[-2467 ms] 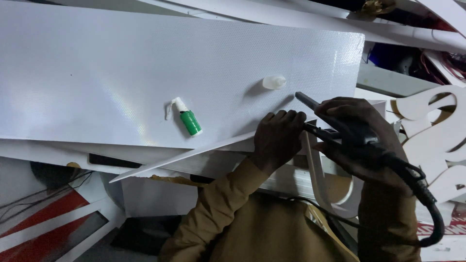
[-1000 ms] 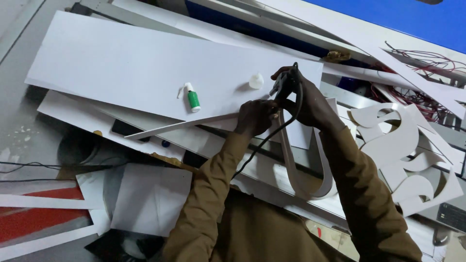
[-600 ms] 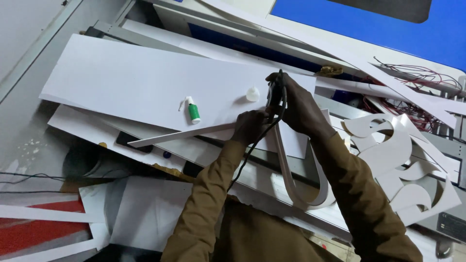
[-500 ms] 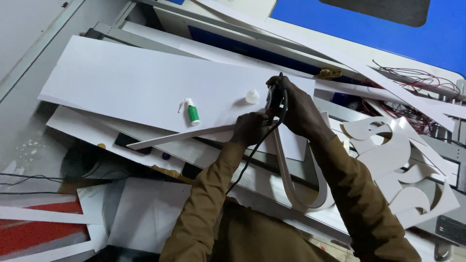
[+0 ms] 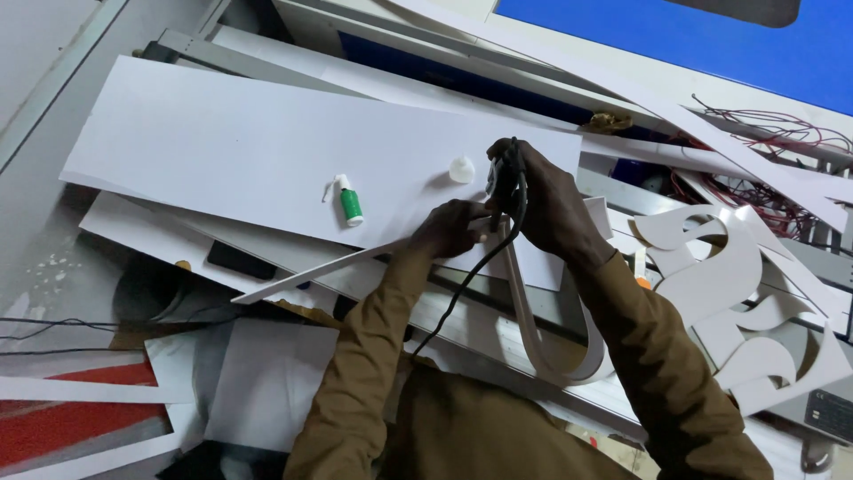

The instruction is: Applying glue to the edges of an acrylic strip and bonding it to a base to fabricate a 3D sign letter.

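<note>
My right hand (image 5: 549,200) is closed around a black corded hand tool (image 5: 506,182), held upright with its tip down at a curved white strip (image 5: 544,340). My left hand (image 5: 453,227) pinches the top of that strip, beside the end of a long thin white strip (image 5: 329,269) that runs off to the left. The tool's black cord (image 5: 462,289) hangs down between my brown sleeves. A small green bottle (image 5: 351,204) with a white cap and a small white cap (image 5: 461,168) lie on the large white sheet (image 5: 222,151) just left of my hands.
Cut white curved shapes (image 5: 729,293) are piled at the right. Red wires (image 5: 773,142) lie at the far right under a blue panel (image 5: 711,44). More white sheets and a red-and-white panel (image 5: 80,418) lie at the lower left. A black flat object (image 5: 242,260) pokes out under the sheets.
The view has pulled back and swung since 2.5 s ago. My right hand has turned the tool from lying level to standing upright, and both hands have closed in on the strip's top.
</note>
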